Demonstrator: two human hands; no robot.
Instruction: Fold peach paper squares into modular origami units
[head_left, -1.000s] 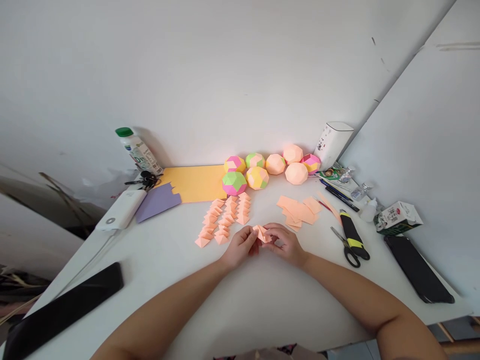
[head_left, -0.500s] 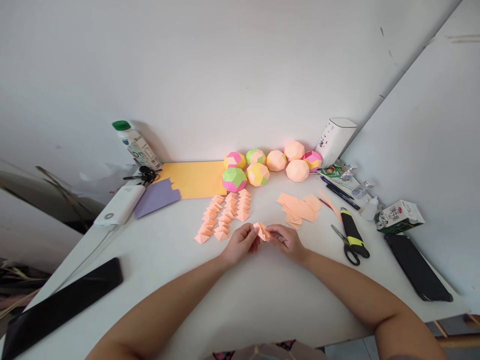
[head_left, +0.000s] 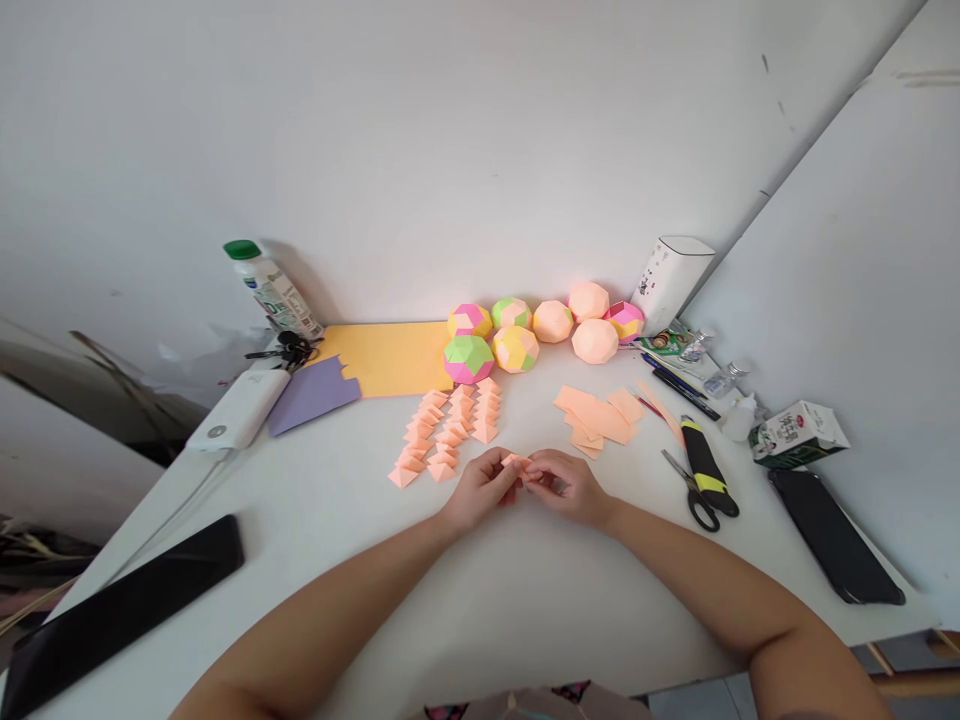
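Observation:
My left hand (head_left: 481, 490) and my right hand (head_left: 568, 487) meet at the middle of the white table (head_left: 480, 590), both pinched on one small folded peach paper piece (head_left: 517, 461). Most of that piece is hidden between my fingertips. Just beyond my left hand lie three rows of folded peach paper units (head_left: 448, 430). A loose pile of flat peach paper squares (head_left: 598, 416) lies beyond my right hand. Several paper balls (head_left: 525, 335), some peach and some multicoloured, stand in a cluster at the back by the wall.
Scissors (head_left: 694, 490) and a black-yellow cutter (head_left: 702, 459) lie right of my hands, with pens (head_left: 679, 389), a small carton (head_left: 798, 433) and a black phone (head_left: 836, 535) further right. At left are an orange sheet (head_left: 390, 356), purple paper (head_left: 313, 392), a power bank (head_left: 238, 410), keys (head_left: 289, 350), a bottle (head_left: 271, 290) and a long black case (head_left: 120, 610).
The peach piece stood up between my fingers before; now it is pressed flatter and lower, with my fingertips closed more tightly over it. The view tilted slightly between the earliest frame and now.

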